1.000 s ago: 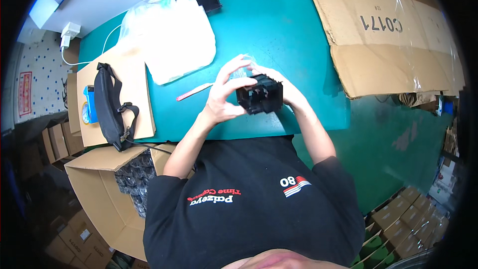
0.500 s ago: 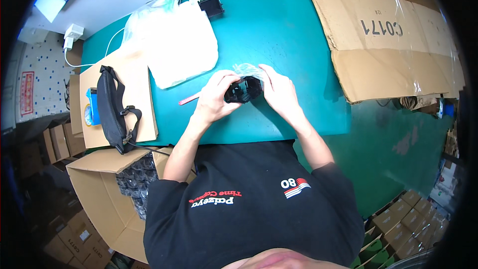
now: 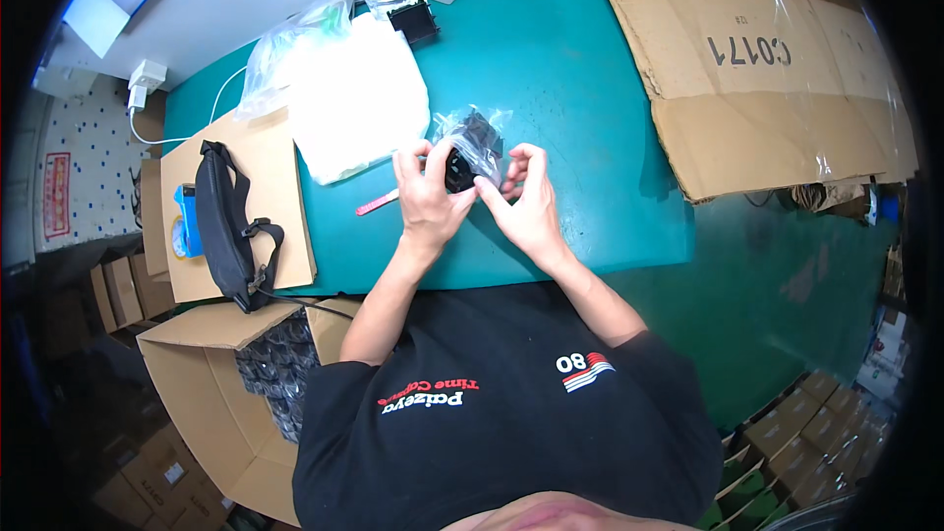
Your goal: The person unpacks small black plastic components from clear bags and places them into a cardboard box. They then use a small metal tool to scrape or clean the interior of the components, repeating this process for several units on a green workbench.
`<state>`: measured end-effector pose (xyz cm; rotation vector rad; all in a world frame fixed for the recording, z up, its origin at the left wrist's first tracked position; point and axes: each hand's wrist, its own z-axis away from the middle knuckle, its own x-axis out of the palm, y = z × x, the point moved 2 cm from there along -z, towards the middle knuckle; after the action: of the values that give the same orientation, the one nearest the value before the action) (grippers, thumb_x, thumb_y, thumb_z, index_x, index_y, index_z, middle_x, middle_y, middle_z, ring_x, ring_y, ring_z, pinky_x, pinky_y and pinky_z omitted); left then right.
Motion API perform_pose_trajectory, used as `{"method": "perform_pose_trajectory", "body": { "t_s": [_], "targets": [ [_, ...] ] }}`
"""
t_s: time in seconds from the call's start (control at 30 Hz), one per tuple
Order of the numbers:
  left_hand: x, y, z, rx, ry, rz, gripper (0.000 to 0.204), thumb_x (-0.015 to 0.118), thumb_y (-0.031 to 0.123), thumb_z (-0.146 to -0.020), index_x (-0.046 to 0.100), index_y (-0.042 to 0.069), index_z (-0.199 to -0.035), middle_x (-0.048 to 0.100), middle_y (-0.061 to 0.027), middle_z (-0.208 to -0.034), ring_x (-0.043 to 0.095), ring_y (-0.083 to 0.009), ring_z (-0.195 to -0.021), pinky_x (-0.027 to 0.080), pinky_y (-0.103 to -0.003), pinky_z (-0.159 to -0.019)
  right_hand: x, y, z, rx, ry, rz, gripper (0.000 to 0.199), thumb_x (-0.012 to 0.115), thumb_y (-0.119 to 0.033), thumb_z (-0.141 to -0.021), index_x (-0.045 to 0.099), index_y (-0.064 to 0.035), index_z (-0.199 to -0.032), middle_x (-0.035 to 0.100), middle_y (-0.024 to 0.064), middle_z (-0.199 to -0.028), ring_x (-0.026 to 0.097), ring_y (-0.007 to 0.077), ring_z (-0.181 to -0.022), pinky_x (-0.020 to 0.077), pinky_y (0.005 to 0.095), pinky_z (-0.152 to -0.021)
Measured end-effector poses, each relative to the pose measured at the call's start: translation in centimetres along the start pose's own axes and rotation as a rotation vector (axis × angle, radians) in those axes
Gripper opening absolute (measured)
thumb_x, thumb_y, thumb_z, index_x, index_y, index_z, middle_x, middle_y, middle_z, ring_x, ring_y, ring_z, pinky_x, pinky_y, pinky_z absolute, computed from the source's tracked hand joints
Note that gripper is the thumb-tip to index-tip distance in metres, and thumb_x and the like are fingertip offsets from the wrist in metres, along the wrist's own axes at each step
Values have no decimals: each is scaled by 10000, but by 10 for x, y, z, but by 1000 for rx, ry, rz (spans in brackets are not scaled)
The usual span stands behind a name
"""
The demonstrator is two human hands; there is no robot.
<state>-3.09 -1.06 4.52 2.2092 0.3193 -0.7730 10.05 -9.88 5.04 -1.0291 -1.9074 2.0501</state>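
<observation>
— Teal table top (image 3: 570,88), and right at its middle both hands are busy: the left hand (image 3: 428,199) and the right hand (image 3: 526,202) are clasped from either side around a small black boxy part (image 3: 460,165) half inside a crinkled clear plastic bag (image 3: 472,128).

— Which step would you say that is?

— Bagging, I'd judge. The part sits between the fingertips, just above the table, with the bag's loose end standing up beyond the hands. The left hand's thumb lies over the part; the right hand's fingers pinch the film beside it.

— And the next move?

— Probably it calls for a steady grip on the film while the part goes fully in or out; I can't tell which.

— Anything nearby?

— A thin pink strip (image 3: 377,203) lies just left of the left hand, a white foam sheet (image 3: 349,98) beyond it, and an open cardboard box of dark parts (image 3: 270,374) below the table edge.
</observation>
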Motion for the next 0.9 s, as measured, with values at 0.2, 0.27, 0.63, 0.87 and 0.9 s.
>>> {"method": "perform_pose_trajectory", "body": {
  "t_s": [0.2, 0.27, 0.63, 0.87, 0.9],
  "targets": [
    [3, 10, -9, 50, -175, 455, 502, 805, 34, -780, 586, -23, -1228, 532, -149, -1120, 614, -239, -981, 543, -350, -828, 7, 20, -17, 163, 98, -568, 274, 614, -52, -993, 460, -5, -1214, 697, 106, -1060, 690, 139, -831, 561, 279, -610],
    [14, -7, 3, -79, -112, 653, 378, 770, -11, -824, 585, -29, -1153, 547, -138, -1080, 626, -198, -913, 559, -303, -754, 5, 32, -21, 124, 88, -491, 135, 559, -35, -1015, 487, -6, -1126, 657, 62, -916, 612, 88, -718, 581, 282, -579],
    [13, 40, 31, -154, -332, 186, 307, 619, 12, -929, 517, -18, -1217, 685, -150, -770, 698, -239, -641, 538, -352, -600, -5, 33, -29, -203, 253, 1, 106, 586, -6, -974, 503, -34, -1033, 439, 13, -618, 394, 88, -552, 359, 308, -479],
    [16, 15, -6, -443, -350, 195, 349, 658, 256, -970, 541, 32, -1210, 702, -171, -750, 721, -315, -670, 530, -424, -574, -4, 25, -22, -124, 36, 34, 140, 588, -31, -946, 528, -29, -1072, 619, 192, -757, 638, 379, -664, 499, 457, -616],
    [21, 8, -7, -386, -326, 126, 320, 644, 250, -975, 553, 39, -1198, 700, -172, -740, 712, -332, -656, 525, -439, -564, -3, 24, -22, -157, 18, 18, 203, 579, -37, -958, 515, -31, -1150, 632, 227, -803, 654, 463, -775, 510, 506, -681]
  ]
}}
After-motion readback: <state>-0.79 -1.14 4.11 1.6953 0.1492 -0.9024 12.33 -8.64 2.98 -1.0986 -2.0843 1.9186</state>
